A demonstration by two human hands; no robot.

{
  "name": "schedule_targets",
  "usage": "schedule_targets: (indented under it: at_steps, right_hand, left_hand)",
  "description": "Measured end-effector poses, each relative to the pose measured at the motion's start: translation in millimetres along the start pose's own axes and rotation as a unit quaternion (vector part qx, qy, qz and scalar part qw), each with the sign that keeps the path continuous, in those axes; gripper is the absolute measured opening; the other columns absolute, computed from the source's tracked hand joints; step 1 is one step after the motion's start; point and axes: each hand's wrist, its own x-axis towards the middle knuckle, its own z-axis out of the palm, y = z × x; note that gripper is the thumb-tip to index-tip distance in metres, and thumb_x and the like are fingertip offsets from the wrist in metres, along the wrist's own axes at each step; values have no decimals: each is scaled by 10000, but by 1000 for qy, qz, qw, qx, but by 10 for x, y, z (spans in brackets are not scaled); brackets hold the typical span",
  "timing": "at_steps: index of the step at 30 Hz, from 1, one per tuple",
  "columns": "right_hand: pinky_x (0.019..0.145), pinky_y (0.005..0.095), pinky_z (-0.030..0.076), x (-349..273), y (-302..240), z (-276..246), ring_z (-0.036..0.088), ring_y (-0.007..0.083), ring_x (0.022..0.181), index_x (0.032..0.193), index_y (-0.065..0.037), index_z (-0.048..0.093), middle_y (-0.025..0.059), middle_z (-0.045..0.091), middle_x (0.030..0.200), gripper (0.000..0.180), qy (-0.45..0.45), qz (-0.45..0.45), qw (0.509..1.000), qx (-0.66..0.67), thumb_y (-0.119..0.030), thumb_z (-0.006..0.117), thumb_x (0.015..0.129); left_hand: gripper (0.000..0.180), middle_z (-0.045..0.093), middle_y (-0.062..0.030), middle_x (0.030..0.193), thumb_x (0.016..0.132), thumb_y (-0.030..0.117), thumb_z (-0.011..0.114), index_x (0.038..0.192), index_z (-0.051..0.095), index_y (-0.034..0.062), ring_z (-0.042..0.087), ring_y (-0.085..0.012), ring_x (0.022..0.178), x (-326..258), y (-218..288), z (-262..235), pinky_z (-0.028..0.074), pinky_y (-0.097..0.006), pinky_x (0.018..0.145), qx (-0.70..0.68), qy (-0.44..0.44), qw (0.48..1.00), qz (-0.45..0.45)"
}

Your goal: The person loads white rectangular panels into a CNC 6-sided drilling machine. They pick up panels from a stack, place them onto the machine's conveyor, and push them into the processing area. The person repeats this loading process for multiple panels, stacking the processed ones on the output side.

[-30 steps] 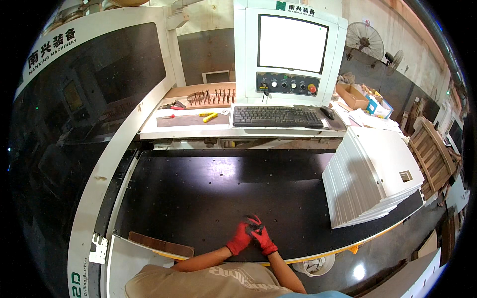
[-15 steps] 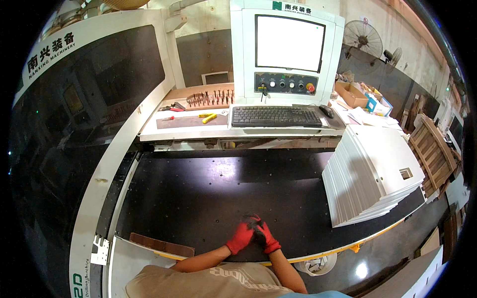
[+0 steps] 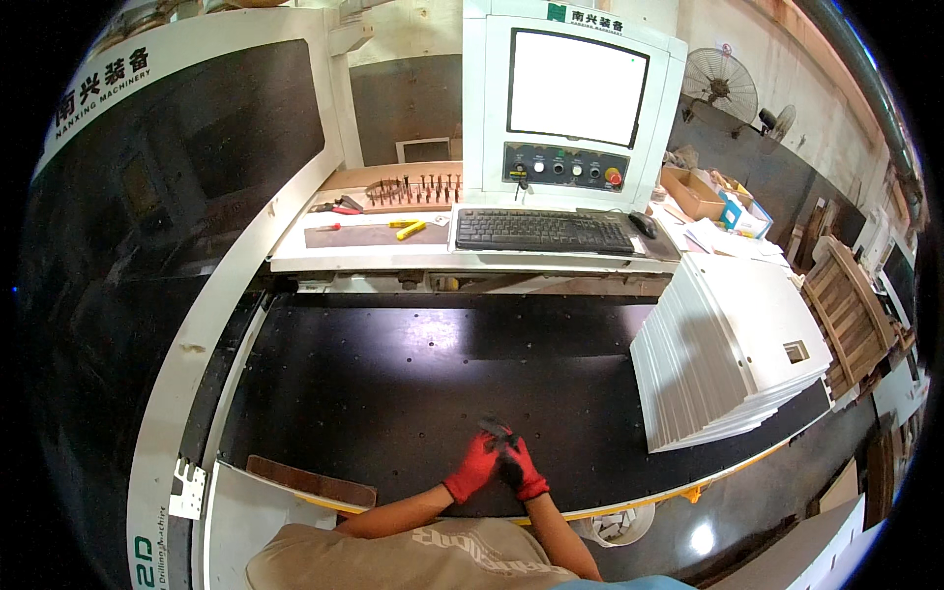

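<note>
My left hand [image 3: 475,466] and my right hand [image 3: 522,469] wear red work gloves with dark palms and fingertips. They meet over the near edge of a black table [image 3: 334,393] dotted with small holes. The fingers are closed and overlap one another. Whether anything small lies between them is hidden. To the right of my hands, a tall stack of white panels [image 3: 688,364] stands on the table; its top panel has a rectangular cutout and small round holes.
Beyond the table, a ledge carries a keyboard [image 3: 546,231], a mouse [image 3: 643,224], yellow-handled tools [image 3: 410,230] and a board of drill bits [image 3: 418,189]. A control cabinet [image 3: 575,108] rises behind. A machine cover [image 3: 187,147] borders the left. A white bucket [image 3: 629,526] sits below the near edge.
The view has shifted slightly, so the stack and the table sit a little further left. My hands stay together at the near edge, with the fingers moving slightly against each other.
</note>
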Motion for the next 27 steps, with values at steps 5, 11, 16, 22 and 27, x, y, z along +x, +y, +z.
schedule_targets:
  at_steps: [5, 11, 16, 22, 27]
  right_hand:
    - [1013, 327, 478, -17, -31, 77, 580, 156, 1165, 1612, -53, 390, 87, 537, 1552, 772, -26, -79, 990, -116, -171, 767, 949]
    - [1017, 327, 486, 36, -24, 46, 585, 178, 1233, 1594, -43, 432, 81, 506, 1586, 719, -4, -94, 988, -123, -147, 746, 955]
    - [1054, 348, 481, 54, -99, 95, 590, 200, 1258, 1555, -22, 485, 111, 581, 1508, 642, 6, -69, 993, -94, -152, 722, 973]
    - [1071, 360, 478, 70, -227, 103, 608, 211, 1234, 1509, -10, 515, 98, 632, 1409, 604, -59, -86, 989, -102, -162, 730, 965]
    - [1071, 367, 479, 82, -311, 93, 605, 209, 1237, 1472, -15, 543, 84, 642, 1374, 557, -108, -31, 994, -9, -179, 723, 971]
  left_hand:
    - [391, 588, -177, 1454, 982, 115, 677, 1363, 633, 39, 515, -333, 1394, -66, -244, -146, 370, -444, 1198, 148, -30, 987, 48]
    - [352, 627, -161, 1412, 956, 83, 669, 1305, 673, 39, 558, -323, 1347, -80, 13, -18, 399, -436, 1170, 85, 3, 996, 41]
    - [303, 665, -152, 1352, 975, 105, 637, 1264, 690, 30, 604, -313, 1282, 3, 333, -15, 441, -424, 1121, 60, -31, 996, 57]
    - [328, 674, -153, 1343, 1013, 186, 597, 1278, 680, 13, 611, -300, 1277, 25, 452, -137, 450, -414, 1110, 68, -84, 993, 53]
    - [323, 688, -157, 1315, 1020, 202, 604, 1271, 682, 13, 625, -294, 1263, 72, 501, -180, 450, -408, 1110, 45, -76, 994, -59]
